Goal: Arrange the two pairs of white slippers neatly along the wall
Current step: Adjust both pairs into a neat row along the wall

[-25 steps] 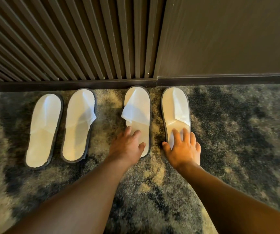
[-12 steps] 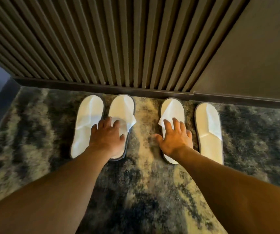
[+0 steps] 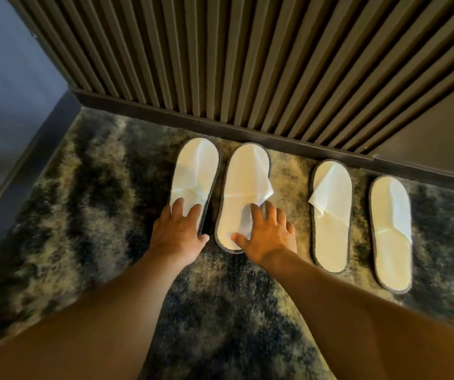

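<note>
Shaggy carpet meets the slatted wall; four slippers line it. Left hand and right hand press flat, fingers spread, on the left pair; a shove could skew them or crease a flap

Both hands shifted onto the left pair.

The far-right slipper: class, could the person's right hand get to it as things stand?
Probably yes. The right hand rests on the second slipper; only the flat third slipper lies between it and the far-right slipper, so nothing looks to block it.
</note>
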